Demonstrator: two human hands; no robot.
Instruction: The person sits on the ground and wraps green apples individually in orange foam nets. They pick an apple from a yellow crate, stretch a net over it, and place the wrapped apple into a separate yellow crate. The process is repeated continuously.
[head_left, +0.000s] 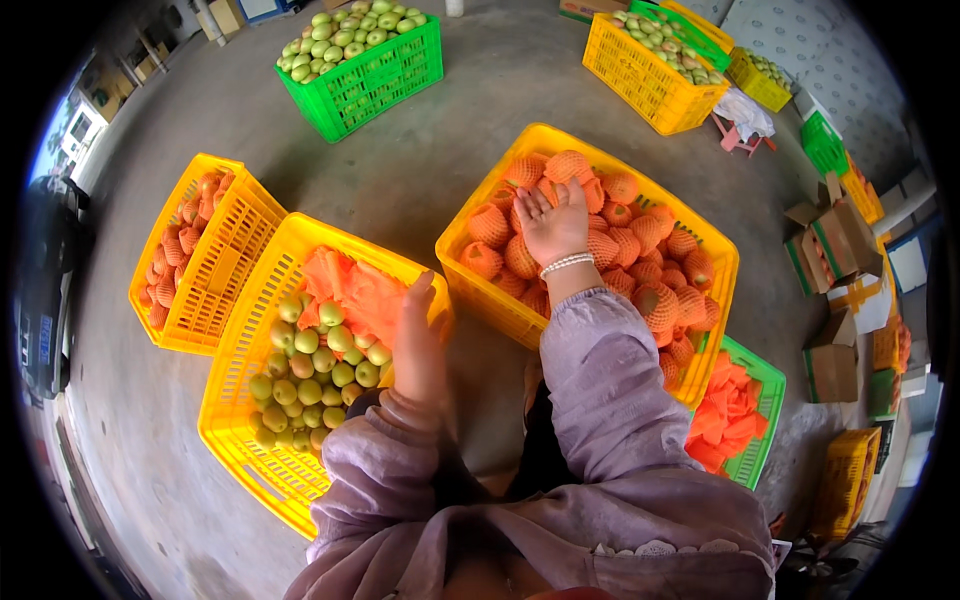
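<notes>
Palm up and fingers spread, my right hand (553, 225) is empty over fruits in orange foam net sleeves (622, 244). These fill a yellow plastic crate (491, 313) in front of me to the right. My left hand (417, 349) is blurred and seen edge-on, its fingers extended and nothing visible in it. It is above the right side of a second yellow crate (232, 375), which leans toward me. Loose green fruits with a reddish blush (309, 390) lie in that crate, with a heap of flat orange foam nets (352, 289) at its far end.
A green crate (769, 405) with more orange nets stands by my right side. Beyond the left crate is a yellow crate (217, 277) of sleeved fruit. Farther off stand a green crate (390, 86) and a yellow crate (652, 82) of bare fruit. Cardboard boxes (836, 247) line the right.
</notes>
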